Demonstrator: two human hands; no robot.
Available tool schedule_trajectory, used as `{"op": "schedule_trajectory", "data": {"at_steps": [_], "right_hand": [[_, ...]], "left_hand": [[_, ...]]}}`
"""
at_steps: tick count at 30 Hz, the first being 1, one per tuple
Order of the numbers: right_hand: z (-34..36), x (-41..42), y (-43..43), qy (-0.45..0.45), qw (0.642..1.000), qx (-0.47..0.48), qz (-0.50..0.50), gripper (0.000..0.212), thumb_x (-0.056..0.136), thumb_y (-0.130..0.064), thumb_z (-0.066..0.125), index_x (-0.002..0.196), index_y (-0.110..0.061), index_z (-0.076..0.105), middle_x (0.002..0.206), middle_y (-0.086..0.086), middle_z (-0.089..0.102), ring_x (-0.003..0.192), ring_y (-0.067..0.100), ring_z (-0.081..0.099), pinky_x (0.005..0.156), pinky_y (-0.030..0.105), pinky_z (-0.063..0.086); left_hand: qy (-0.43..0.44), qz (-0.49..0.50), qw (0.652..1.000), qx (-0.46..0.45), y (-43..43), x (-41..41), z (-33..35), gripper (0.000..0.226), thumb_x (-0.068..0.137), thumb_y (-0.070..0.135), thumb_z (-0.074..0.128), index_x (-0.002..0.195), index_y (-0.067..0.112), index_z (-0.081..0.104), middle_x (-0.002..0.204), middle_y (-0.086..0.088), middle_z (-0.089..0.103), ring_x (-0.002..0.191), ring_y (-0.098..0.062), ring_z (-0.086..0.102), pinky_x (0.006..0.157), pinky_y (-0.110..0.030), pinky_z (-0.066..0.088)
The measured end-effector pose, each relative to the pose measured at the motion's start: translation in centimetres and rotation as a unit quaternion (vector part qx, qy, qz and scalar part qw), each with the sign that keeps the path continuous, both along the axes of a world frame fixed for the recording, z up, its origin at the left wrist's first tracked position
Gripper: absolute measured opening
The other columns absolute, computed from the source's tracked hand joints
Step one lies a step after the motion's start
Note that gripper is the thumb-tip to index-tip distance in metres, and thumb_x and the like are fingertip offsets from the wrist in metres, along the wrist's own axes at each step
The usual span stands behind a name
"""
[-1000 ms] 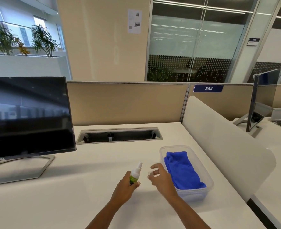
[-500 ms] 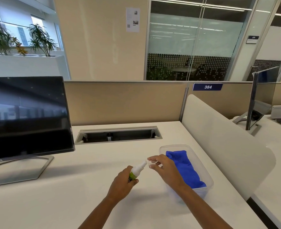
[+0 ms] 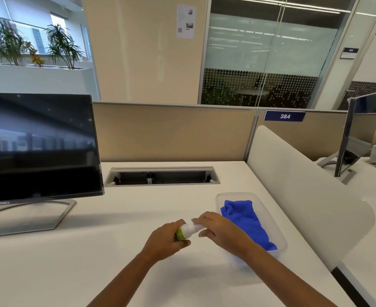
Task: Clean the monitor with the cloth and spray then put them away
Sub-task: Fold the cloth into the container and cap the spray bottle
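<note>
Steadying the spray bottle [image 3: 183,232] tilted above the desk [image 3: 72,262], left hand [image 3: 166,241] clenched round its body; right hand [image 3: 221,231] pinches its white cap, likely uncapping. Blue cloth [image 3: 246,220] waits in the clear tub [image 3: 269,213]; monitor [image 3: 38,147] untouched.

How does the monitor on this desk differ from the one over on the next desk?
The near monitor faces the camera, its whole dark screen and its logo showing; the far monitor is seen nearly edge-on. The near one sits on an open, frame-like stand; the far one's stand is partly hidden. Both screens are dark.
</note>
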State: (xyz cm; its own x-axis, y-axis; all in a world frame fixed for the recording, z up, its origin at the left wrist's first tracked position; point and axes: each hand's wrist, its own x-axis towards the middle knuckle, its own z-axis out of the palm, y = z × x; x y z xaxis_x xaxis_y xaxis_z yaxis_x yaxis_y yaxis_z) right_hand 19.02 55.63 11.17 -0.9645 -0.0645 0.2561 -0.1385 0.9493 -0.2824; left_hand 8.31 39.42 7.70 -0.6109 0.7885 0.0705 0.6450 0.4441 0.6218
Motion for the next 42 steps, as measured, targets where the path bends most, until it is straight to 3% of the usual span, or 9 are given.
{"op": "schedule_trajectory", "data": {"at_steps": [4,12,15,19,23,30,35,39,42], "right_hand": [[1.1,0.9,0.4,0.112,0.970,0.202,0.075,0.047,0.066,-0.031,0.080,0.108,-0.012,0.068,0.082,-0.005,0.070,0.066,0.004,0.063,0.056,0.011,0.049],[2.6,0.8,1.3,0.154,0.943,0.275,0.104,0.028,0.065,-0.040,0.079,0.071,-0.017,0.065,0.059,-0.007,0.061,0.045,0.006,0.052,0.041,0.013,0.041],[2.7,1.2,1.2,0.096,0.967,0.223,0.082,0.027,0.070,-0.033,0.079,0.074,-0.012,0.062,0.061,-0.002,0.060,0.046,0.008,0.049,0.041,0.015,0.038],[1.7,1.4,1.2,-0.039,0.995,0.094,-0.004,0.033,0.098,-0.038,0.037,0.104,-0.008,0.051,0.080,0.001,0.051,0.062,0.011,0.037,0.050,0.014,0.026],[1.3,1.7,0.8,-0.098,0.995,-0.019,-0.023,0.024,0.099,-0.038,0.032,0.087,-0.018,0.040,0.061,-0.011,0.035,0.051,0.006,0.031,0.049,0.018,0.030],[1.0,1.5,0.9,-0.186,0.970,-0.130,-0.085,0.025,0.099,-0.040,0.034,0.085,-0.021,0.043,0.062,-0.010,0.039,0.056,0.006,0.036,0.057,0.017,0.031],[2.3,0.8,1.3,-0.122,0.940,-0.292,-0.128,0.018,0.096,-0.032,0.045,0.080,-0.026,0.049,0.062,-0.007,0.053,0.058,0.005,0.049,0.058,0.018,0.041],[2.6,0.1,0.9,-0.020,0.891,-0.412,-0.190,0.022,0.092,-0.029,0.053,0.108,-0.013,0.053,0.085,0.000,0.060,0.070,0.010,0.059,0.058,0.015,0.049],[3.2,0.1,1.4,0.024,0.861,-0.462,-0.211,0.024,0.091,-0.024,0.055,0.112,-0.011,0.052,0.099,0.008,0.059,0.078,0.015,0.061,0.062,0.017,0.051]], "left_hand": [[0.055,-0.008,0.998,-0.005,0.2,-0.3,0.8,0.025,0.078,0.043,0.063,0.094,0.024,0.058,0.086,0.004,0.069,0.072,-0.012,0.056,0.066,-0.026,0.044],[0.101,-0.055,0.993,-0.034,0.7,-0.3,2.5,0.020,0.077,0.035,0.062,0.093,0.022,0.061,0.085,-0.002,0.070,0.069,-0.016,0.058,0.063,-0.025,0.044],[0.116,-0.060,0.990,-0.053,1.0,0.0,2.9,0.022,0.079,0.034,0.060,0.097,0.020,0.060,0.088,-0.005,0.070,0.077,-0.022,0.062,0.068,-0.030,0.048],[0.153,-0.065,0.983,-0.083,1.6,0.1,3.1,0.024,0.081,0.033,0.057,0.100,0.019,0.058,0.092,-0.006,0.069,0.081,-0.025,0.062,0.068,-0.030,0.047],[0.178,-0.066,0.977,-0.101,1.8,0.4,2.7,0.024,0.081,0.032,0.055,0.102,0.020,0.056,0.093,-0.005,0.069,0.081,-0.025,0.061,0.062,-0.024,0.036],[0.207,-0.041,0.973,-0.094,2.4,0.8,1.7,0.023,0.083,0.034,0.050,0.101,0.019,0.054,0.092,-0.006,0.068,0.080,-0.028,0.060,0.060,-0.027,0.035],[0.132,0.055,0.990,-0.002,4.1,1.8,1.8,0.022,0.082,0.036,0.052,0.093,0.017,0.053,0.085,-0.005,0.068,0.077,-0.027,0.062,0.060,-0.028,0.040],[0.056,0.098,0.992,0.064,6.3,2.6,2.8,0.029,0.084,0.041,0.057,0.101,0.018,0.056,0.093,-0.002,0.069,0.081,-0.019,0.063,0.069,-0.028,0.050],[0.060,0.094,0.991,0.072,7.8,2.9,3.6,0.031,0.085,0.042,0.056,0.104,0.018,0.055,0.098,-0.003,0.069,0.084,-0.019,0.063,0.069,-0.027,0.048]]}}
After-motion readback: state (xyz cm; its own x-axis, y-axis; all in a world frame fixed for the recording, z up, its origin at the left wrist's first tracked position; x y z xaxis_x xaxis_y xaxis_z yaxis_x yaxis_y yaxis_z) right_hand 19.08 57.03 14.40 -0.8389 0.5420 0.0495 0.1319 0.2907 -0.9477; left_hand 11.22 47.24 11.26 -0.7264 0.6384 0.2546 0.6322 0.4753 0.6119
